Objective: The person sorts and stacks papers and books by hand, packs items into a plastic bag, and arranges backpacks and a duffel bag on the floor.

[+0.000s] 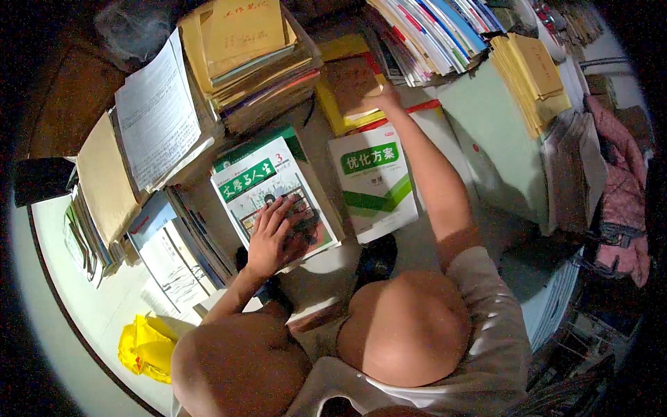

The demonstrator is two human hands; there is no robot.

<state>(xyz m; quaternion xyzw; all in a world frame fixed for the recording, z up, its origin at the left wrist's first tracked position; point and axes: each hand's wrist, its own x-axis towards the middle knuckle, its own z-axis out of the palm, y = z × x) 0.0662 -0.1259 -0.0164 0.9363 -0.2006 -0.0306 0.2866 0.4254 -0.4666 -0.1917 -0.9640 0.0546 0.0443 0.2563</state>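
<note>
Resting the L hand (273,235) on a white mag (240,198) w/ a green title block and a "3," a person w/ bent knees (406,330) works amid stacked paper. L hand lies palm down on the cover's lower half, fingers loosely spread. R hand (379,102) reaches farther out, to the near edge of a brown-covered book (351,78) w/ yellow and red showing round it; fingers are blurred, so can't tell if it's pinching or merely touching.

White-and-green workbook (375,186) lies just R of L hand, on the near side of R hand. Dark-green book (292,139) pokes out beyond L hand, from under the mag.

Pale floor (316,263) shows on the near side of L hand. Pile of tan envelopes (243,38) stands beyond L hand; a printed sheet (156,111) tops papers farther L. Packed mags w/ colored spines (434,35) lean beyond R hand; yellow envelopes (531,80) and a pale-green surface (486,135) sit to its R, pink cloth (625,181) well past them. Yellow bag (146,347) rests L of L hand, nearer the body. Rm's edges fall dark.
</note>
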